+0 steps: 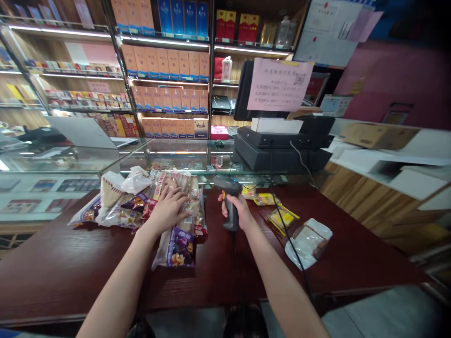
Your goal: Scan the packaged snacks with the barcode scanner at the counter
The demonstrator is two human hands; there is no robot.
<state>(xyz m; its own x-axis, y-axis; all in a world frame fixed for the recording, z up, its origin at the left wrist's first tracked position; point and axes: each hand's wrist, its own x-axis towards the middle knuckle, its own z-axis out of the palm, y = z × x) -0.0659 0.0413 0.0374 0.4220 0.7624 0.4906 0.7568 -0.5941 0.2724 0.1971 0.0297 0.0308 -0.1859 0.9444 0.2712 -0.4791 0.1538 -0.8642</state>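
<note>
At a shop counter, a person's left hand (168, 210) lies flat on a heap of snack packets (121, 209), its grip wide open and its fingers spread, apparently to keep the slippery pile from sliding. Beneath the palm, a long clear pack (178, 249) with a purple label extends toward the person. The right hand (238, 211) holds a tight grip around the handle of a black barcode scanner (228, 184), which stands upright above the tabletop (73, 267), its head angled toward the heap. The clear wrappers show baked snacks inside, while white bags lie among them. To the right are a yellow packet (283, 220) and a white bagged pack (308, 243), with a thin black cord (294, 256) crossing the dark wood between the scanner and the edge. Behind stand a glass display case (197, 155), a black cash register (282, 145) and a pink paper notice (280, 84), with shelves of orange boxes (165, 63) beyond
</note>
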